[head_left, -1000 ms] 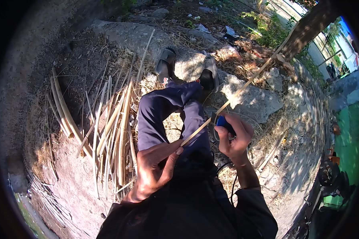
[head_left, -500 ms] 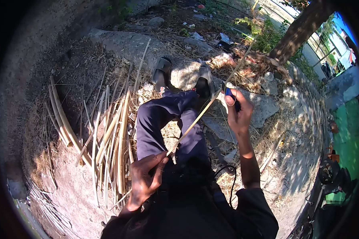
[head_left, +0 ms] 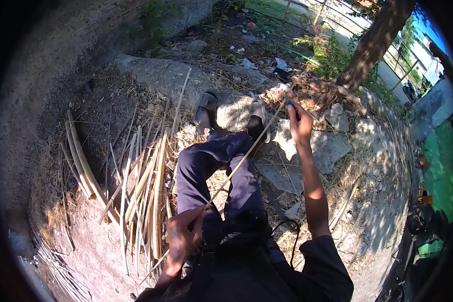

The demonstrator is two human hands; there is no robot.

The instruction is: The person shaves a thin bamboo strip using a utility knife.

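Note:
My left hand pinches the lower end of a long thin pale strip, close to my left thigh. The strip slants up and to the right across my dark trousers. Near its far end, my right hand is closed around a small blue-handled tool, mostly hidden by the fingers. The tool is beside the strip; whether its blade touches cannot be made out. My right arm is stretched far forward.
A pile of split pale strips lies on the ground left of my legs. Flat rocks sit right of my shoes. A tree trunk stands at the upper right, and green sheeting is at the right edge.
My right hand has moved forward along the strip with the blue tool, towards its far end. My left hand has drawn back towards my body with the near end.

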